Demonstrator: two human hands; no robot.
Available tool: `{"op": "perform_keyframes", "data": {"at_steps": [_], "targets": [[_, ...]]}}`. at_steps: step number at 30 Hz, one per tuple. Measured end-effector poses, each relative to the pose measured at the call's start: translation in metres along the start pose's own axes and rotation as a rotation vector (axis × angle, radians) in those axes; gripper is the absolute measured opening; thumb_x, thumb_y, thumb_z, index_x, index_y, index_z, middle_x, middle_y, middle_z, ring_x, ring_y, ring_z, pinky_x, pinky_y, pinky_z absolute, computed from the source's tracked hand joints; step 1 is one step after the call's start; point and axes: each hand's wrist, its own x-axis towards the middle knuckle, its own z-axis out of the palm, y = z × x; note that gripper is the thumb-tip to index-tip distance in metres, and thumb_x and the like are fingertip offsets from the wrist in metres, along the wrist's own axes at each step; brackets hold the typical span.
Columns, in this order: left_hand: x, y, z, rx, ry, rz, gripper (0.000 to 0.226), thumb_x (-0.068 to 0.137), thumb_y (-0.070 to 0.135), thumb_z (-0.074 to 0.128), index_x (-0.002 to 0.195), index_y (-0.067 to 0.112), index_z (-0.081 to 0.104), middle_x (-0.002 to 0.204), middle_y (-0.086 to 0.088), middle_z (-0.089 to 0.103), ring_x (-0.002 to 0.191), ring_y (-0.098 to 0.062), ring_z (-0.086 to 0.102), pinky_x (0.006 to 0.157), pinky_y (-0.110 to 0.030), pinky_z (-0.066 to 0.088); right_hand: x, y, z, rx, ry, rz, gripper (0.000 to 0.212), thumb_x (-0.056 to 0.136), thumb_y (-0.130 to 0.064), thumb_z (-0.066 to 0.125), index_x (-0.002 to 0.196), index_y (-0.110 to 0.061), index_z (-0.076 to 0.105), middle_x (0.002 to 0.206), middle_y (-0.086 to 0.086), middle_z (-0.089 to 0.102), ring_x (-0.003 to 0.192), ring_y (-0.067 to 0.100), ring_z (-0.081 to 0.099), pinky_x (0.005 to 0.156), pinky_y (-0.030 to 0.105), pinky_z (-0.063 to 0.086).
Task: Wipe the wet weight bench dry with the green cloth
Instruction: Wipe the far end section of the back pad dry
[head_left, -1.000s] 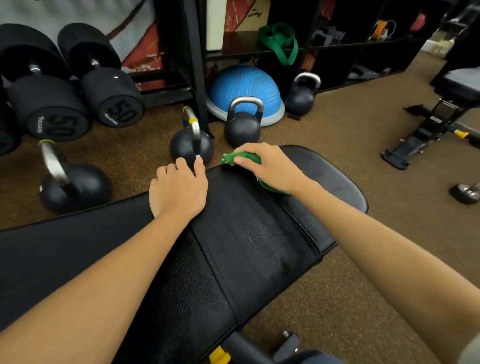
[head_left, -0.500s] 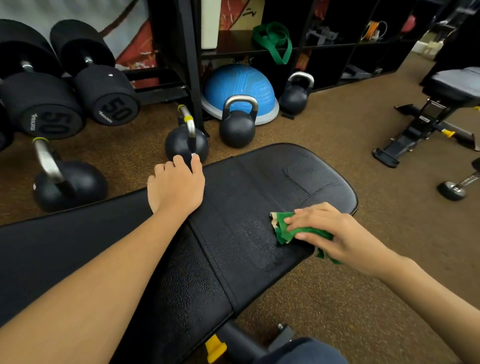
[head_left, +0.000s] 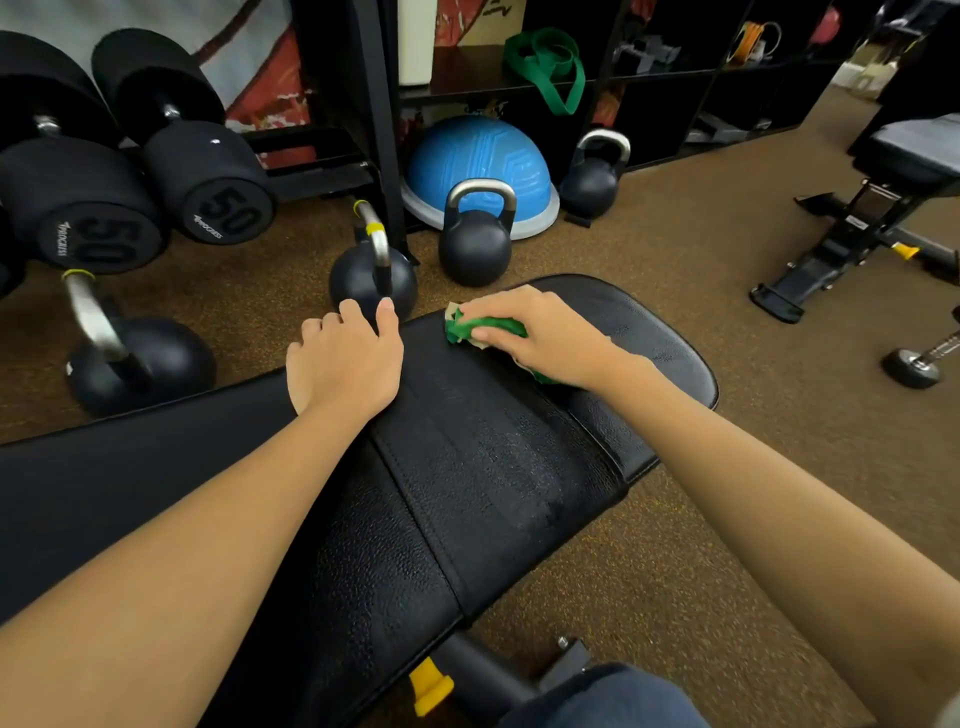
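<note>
The black padded weight bench (head_left: 483, 467) runs from lower left to centre right, its seat pad showing dull wet streaks in the middle. My right hand (head_left: 535, 332) grips the crumpled green cloth (head_left: 483, 327) and presses it on the pad's far edge. My left hand (head_left: 348, 364) rests flat on the bench's far edge, just left of the cloth, with fingers reaching over the side. Most of the cloth is hidden under my right hand.
Kettlebells (head_left: 475, 234) stand on the brown floor just beyond the bench, with another (head_left: 130, 358) at the left. Big 50 dumbbells (head_left: 208, 171) sit at the back left. A blue balance dome (head_left: 478, 156) lies under black shelving. A second bench (head_left: 872, 218) stands at the right.
My right hand has swept the green cloth from the pad's near right edge back up to the far edge beside my left hand. The left hand has stayed in place.
</note>
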Motion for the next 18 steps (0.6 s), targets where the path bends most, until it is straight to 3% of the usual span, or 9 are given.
{"op": "perform_keyframes", "data": {"at_steps": [5, 13, 18], "targets": [[-0.001, 0.000, -0.001, 0.001, -0.007, 0.003, 0.060, 0.100, 0.050, 0.014, 0.127, 0.009, 0.049, 0.129, -0.015, 0.055, 0.123, -0.033, 0.042, 0.098, -0.047, 0.032, -0.081, -0.005, -0.007, -0.016, -0.011, 0.034, 0.029, 0.092, -0.028, 0.060, 0.121, -0.026, 0.064, 0.126, -0.013, 0.061, 0.112, 0.004, 0.050, 0.100, 0.023, 0.038], [-0.002, 0.000, -0.001, -0.005, -0.006, 0.003, 0.062, 0.100, 0.050, 0.013, 0.127, 0.008, 0.049, 0.129, -0.015, 0.055, 0.123, -0.034, 0.043, 0.099, -0.047, 0.032, -0.189, -0.017, -0.026, 0.089, -0.020, 0.123, 0.025, 0.092, -0.033, 0.056, 0.115, -0.027, 0.066, 0.124, -0.021, 0.060, 0.121, 0.005, 0.052, 0.098, 0.030, 0.046], [-0.001, 0.001, 0.000, 0.005, -0.007, -0.002, 0.063, 0.099, 0.051, 0.012, 0.127, 0.007, 0.048, 0.130, -0.016, 0.055, 0.123, -0.035, 0.043, 0.098, -0.048, 0.032, -0.165, -0.025, -0.025, 0.113, 0.241, 0.190, 0.029, 0.090, -0.030, 0.059, 0.118, -0.027, 0.065, 0.120, -0.020, 0.062, 0.114, 0.000, 0.055, 0.098, 0.028, 0.046]]}}
